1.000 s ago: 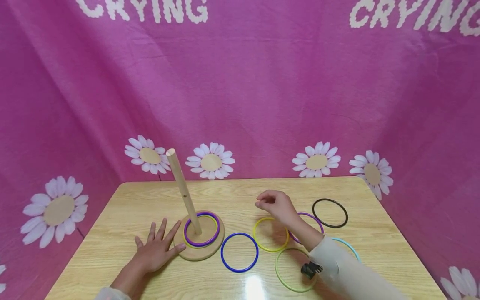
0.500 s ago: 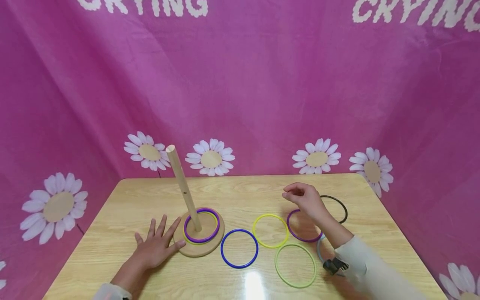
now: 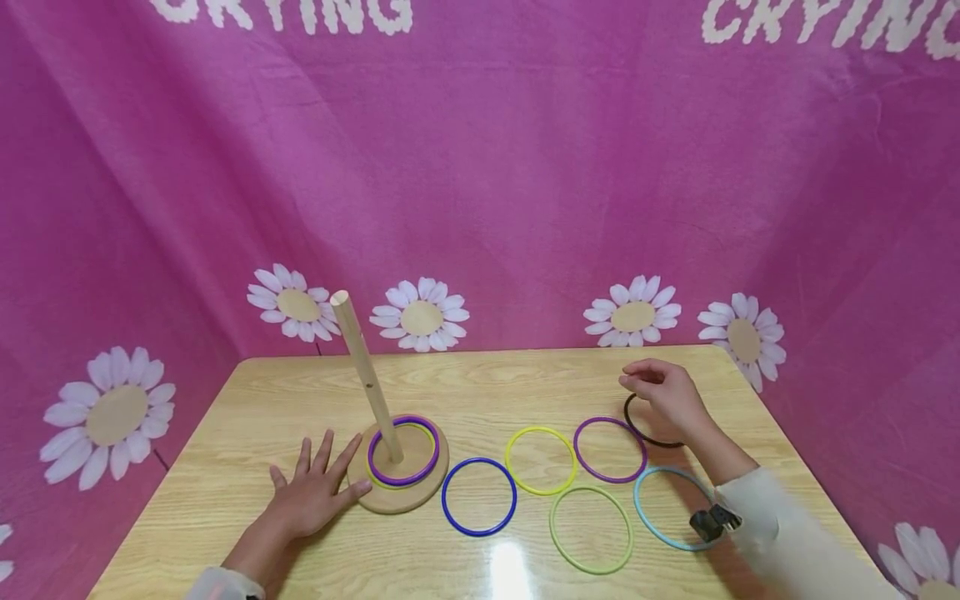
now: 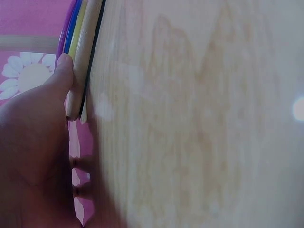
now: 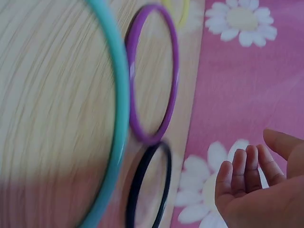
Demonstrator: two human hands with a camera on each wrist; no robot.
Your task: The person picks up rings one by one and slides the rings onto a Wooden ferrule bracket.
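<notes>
My left hand (image 3: pixel 307 497) lies on the table with fingers spread, its thumb on the edge of the round wooden base (image 3: pixel 393 505). An upright wooden peg (image 3: pixel 363 375) rises from that base. Around its foot lie a purple ring (image 3: pixel 402 482) and a yellow one; the left wrist view also shows a blue ring (image 4: pixel 72 33) in the stack. Over the black ring (image 3: pixel 654 442) hovers my right hand (image 3: pixel 670 398), fingers loosely bent, holding nothing. It covers part of that ring in the head view. The right wrist view shows the hand apart from the black ring (image 5: pixel 132 199).
Loose rings lie flat on the wooden table (image 3: pixel 480 392): dark blue (image 3: pixel 478 534), yellow (image 3: pixel 542 492), purple (image 3: pixel 576 450), green (image 3: pixel 552 529) and light blue (image 3: pixel 637 498). Behind the table and at its sides hangs a pink flowered cloth (image 3: pixel 495 208).
My right hand has moved rightward, from above the yellow ring, past the purple one, to above the black ring. The left hand and the peg stay where they were.
</notes>
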